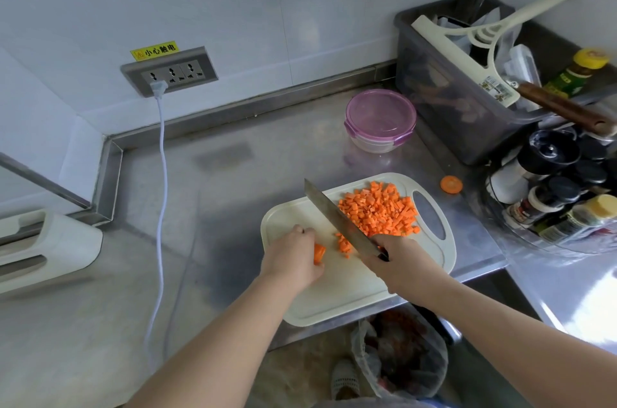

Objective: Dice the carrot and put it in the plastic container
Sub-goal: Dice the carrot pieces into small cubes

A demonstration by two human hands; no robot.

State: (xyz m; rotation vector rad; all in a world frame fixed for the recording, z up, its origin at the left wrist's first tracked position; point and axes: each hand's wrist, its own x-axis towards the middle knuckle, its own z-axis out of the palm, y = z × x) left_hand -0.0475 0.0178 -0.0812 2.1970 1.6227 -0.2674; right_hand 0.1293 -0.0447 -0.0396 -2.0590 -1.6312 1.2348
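Observation:
On the white cutting board (337, 294) my left hand (293, 257) holds a short uncut piece of carrot (319, 253) down with curled fingers. My right hand (400, 260) grips the handle of a long knife (337, 219), whose blade angles up and left above the board. A big heap of diced carrot (379, 209) lies at the board's far end, and a few fresh dice (344, 244) lie just under the blade. The plastic container (380, 120), clear with a purple lid on it, stands on the steel counter behind the board.
A round carrot end (451, 184) lies on the counter right of the board. A grey bin (467, 100) with utensils and a rack of spice jars (561, 187) crowd the right. A white cable (162, 190) hangs from the wall socket. A bagged waste bin (400, 357) stands below the counter edge.

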